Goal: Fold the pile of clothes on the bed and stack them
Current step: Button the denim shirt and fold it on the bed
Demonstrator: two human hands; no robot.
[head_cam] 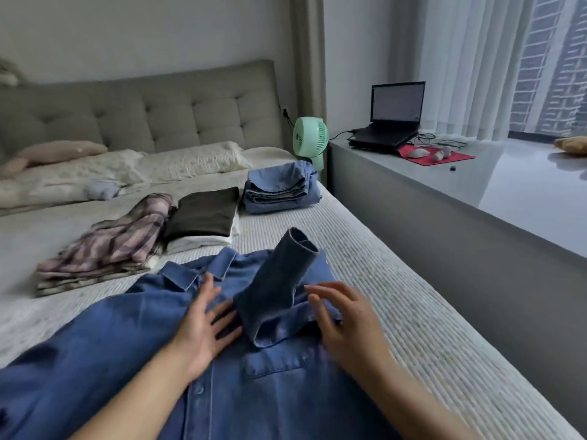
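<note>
Denim shirt (133,350): blue, lying button-side up on the near part of the bed (397,296), collar toward the headboard, chest pocket visible. Its sleeve (279,281) is doubled back over the chest, cuff end lifted and pointing up toward the headboard.

Left hand (203,325): fingers straight and spread, palm flat on the shirt front just below the collar, beside the sleeve.

Right hand (346,315): fingers relaxed and slightly bent, gripping nothing, at the shoulder fold on the window side of the sleeve; blurred, so whether it touches the cloth cannot be told.

Folded items, in a row across the bed beyond the shirt:
- plaid garment (104,249), pink and grey, loosely folded, nearest the collar on the left.
- dark folded garment (203,212) lying on top of a white folded piece (197,241), just beside the plaid one.
- folded jeans stack (279,187), blue, near the bed's right edge, apart from the dark pile.

Head of bed: cream pillows (178,163), a pink cushion (60,152), grey tufted headboard (143,112).

Beside the bed: green fan (310,138) at the corner. Window ledge (476,198) carrying an open laptop (394,114), cables and a red mat (435,155) with small grey objects. White curtains (470,65) hang behind.
</note>
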